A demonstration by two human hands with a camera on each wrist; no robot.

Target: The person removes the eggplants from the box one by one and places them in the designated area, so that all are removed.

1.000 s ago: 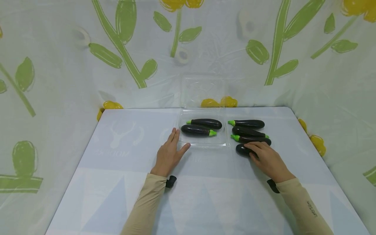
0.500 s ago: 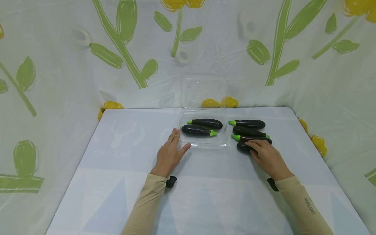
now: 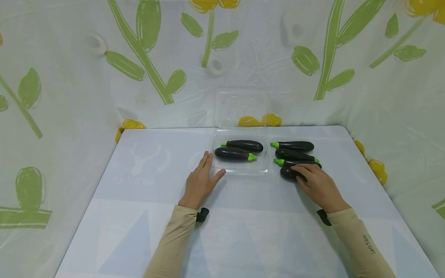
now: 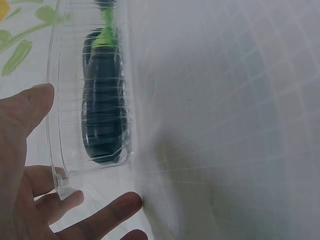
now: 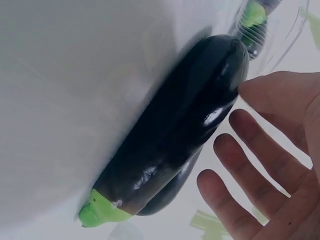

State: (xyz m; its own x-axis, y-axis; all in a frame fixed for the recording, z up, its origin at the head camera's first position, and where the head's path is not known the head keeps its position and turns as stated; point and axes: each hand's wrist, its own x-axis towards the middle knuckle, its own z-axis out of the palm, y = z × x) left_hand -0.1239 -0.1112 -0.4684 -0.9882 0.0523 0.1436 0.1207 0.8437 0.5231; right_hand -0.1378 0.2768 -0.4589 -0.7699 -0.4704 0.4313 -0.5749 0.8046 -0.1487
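My right hand (image 3: 320, 189) reaches over the nearest loose eggplant (image 3: 287, 173). In the right wrist view the thumb tip touches this glossy dark eggplant (image 5: 170, 120) near its rounded end, while the other fingers hang relaxed beside it. Its green cap points away to the right, covered by the hand in the head view. Two eggplants (image 3: 231, 153) lie in a clear plastic clamshell box (image 3: 240, 170). At the box's near left corner my left hand (image 3: 198, 185) is spread, its thumb by the front rim and its fingers along the left side.
Beyond the nearest eggplant, three more eggplants (image 3: 293, 155) lie stacked in a column right of the box. The box's clear lid (image 3: 240, 102) stands raised at the back against the flower-patterned curtain (image 3: 260, 50). Everything rests on a pale blue and white tabletop (image 3: 156, 216).
The nearest eggplant has shifted slightly away from me, closer to the column, and the right hand has moved a little with it. My left hand has kept its place.
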